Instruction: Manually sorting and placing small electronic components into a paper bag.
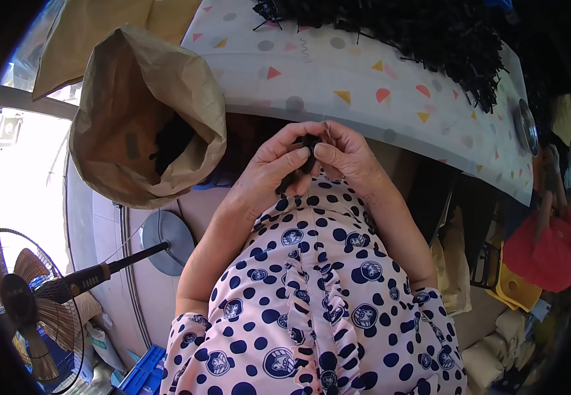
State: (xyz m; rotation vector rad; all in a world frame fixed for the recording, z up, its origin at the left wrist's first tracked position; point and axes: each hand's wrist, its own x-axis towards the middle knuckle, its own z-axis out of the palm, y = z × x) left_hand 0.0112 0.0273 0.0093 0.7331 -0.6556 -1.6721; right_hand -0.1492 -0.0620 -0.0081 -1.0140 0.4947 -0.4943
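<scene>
In front of my chest, just off the near edge of the table, my two hands meet. My left hand (276, 160) is closed, its thumb and fingers pinching a small black part (310, 142). My right hand (354, 162) grips the same spot with its thumb from the other side. More black shows below, under my left fingers; whether it belongs to the same part I cannot tell. Beyond the hands, a large heap of thin black parts (430, 39) covers the far side of the patterned tabletop (325, 72).
An open brown paper sack (193, 131) with black contents stands left of my hands. A standing fan (35, 296) is at lower left, near a blue crate (144, 372). A round metal dish (527, 127) sits at the table's right end. At far right is a person in red (543, 250).
</scene>
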